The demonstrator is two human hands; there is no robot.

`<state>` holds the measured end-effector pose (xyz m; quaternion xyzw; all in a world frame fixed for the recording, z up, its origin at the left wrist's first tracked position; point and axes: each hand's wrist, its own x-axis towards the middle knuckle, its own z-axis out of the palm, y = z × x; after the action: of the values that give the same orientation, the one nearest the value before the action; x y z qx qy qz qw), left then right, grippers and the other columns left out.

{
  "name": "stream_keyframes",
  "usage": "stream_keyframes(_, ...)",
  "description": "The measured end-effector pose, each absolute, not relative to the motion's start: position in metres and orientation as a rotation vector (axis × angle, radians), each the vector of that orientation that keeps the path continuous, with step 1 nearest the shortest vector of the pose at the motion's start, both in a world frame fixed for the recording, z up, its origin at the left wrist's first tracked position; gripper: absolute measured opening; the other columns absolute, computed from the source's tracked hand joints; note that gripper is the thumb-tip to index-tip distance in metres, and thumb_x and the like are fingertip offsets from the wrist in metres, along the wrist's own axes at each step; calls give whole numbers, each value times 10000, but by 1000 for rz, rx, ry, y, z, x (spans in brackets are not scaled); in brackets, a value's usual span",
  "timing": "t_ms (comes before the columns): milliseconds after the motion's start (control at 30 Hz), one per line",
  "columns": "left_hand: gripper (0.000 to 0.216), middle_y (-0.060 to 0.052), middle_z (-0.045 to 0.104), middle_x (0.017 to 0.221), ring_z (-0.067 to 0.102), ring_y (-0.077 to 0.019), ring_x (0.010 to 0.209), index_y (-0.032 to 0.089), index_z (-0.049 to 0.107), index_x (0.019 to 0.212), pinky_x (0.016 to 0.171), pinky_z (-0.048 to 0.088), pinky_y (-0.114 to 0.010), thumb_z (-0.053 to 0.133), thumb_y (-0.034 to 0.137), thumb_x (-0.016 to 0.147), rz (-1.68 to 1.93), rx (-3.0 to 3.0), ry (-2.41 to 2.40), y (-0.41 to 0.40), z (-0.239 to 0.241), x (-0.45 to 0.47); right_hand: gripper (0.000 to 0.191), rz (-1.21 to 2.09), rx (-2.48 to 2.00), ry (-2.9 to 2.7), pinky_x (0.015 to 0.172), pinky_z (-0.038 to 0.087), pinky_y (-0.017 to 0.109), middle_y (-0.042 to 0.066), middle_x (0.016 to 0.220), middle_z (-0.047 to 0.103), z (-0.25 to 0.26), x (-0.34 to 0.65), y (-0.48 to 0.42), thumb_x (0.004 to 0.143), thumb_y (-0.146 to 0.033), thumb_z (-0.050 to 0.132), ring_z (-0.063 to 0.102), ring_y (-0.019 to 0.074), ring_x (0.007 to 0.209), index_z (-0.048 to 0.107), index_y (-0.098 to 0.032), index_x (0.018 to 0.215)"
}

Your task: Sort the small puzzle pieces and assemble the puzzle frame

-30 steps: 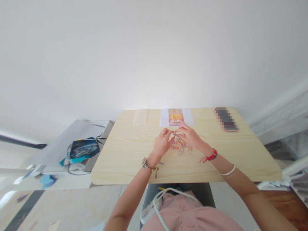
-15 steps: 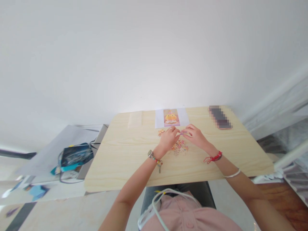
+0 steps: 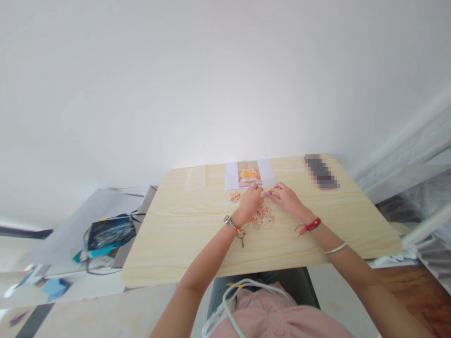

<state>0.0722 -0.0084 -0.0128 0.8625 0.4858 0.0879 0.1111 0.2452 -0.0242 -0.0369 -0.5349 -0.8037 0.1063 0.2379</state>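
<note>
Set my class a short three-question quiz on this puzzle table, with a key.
1. True or false: the phone lies left of the printed picture.
2. The loose puzzle pieces lie: A on the phone; B on the table; C on the floor.
3. Which wrist wears the red cord?
Key: 1 false; 2 B; 3 that of the right hand.

Moved left hand point(image 3: 251, 203) and right hand point(image 3: 289, 199) farther up table point(image 3: 183, 225), off pile of puzzle pieces point(image 3: 262, 217), close to printed picture point(image 3: 248, 173). Uncovered small cluster of pieces point(image 3: 235, 196) beside them.
</note>
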Motion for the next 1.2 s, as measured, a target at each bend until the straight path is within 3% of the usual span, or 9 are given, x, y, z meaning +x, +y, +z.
stream_keyframes(167,270,-88,511,1059,563,-189,892,165,513,1064,749,465,-302,497,222,800,302,2432,1580,-19,-4,44,198,242,-1460,-2263,695,424,250,50,881,534,-34,239,-30,847,-267,470,536,143,769,638,-192,919)
stream_keyframes(433,256,-50,526,950,557,-159,876,190,552,1021,784,459,-284,522,164,769,414,2316,1660,-38,-5,-1,207,215,-1456,-2289,718,434,275,68,932,543,-29,234,-38,839,-212,462,544,161,805,619,-185,972)
stream_keyframes(767,211,-48,542,967,569,-148,829,196,574,976,750,470,-272,508,166,778,366,2287,1667,-50,-18,-7,140,418,-1348,-2389,730,418,263,53,878,537,-11,205,-47,811,-244,518,534,147,788,630,-172,855)
stream_keyframes(1000,180,-64,545,981,573,-153,826,176,580,956,745,474,-277,491,161,801,425,2295,1592,-47,-19,-2,150,346,-1500,-2516,634,396,248,64,836,544,-16,187,-47,817,-240,514,531,147,728,627,-148,780)
stream_keyframes(1200,240,-60,516,1016,545,-170,929,200,561,1015,802,456,-287,547,184,776,421,2406,1444,-44,-11,11,150,305,-1424,-2508,662,394,246,58,837,531,-13,187,-48,833,-220,485,525,137,745,610,-146,794)
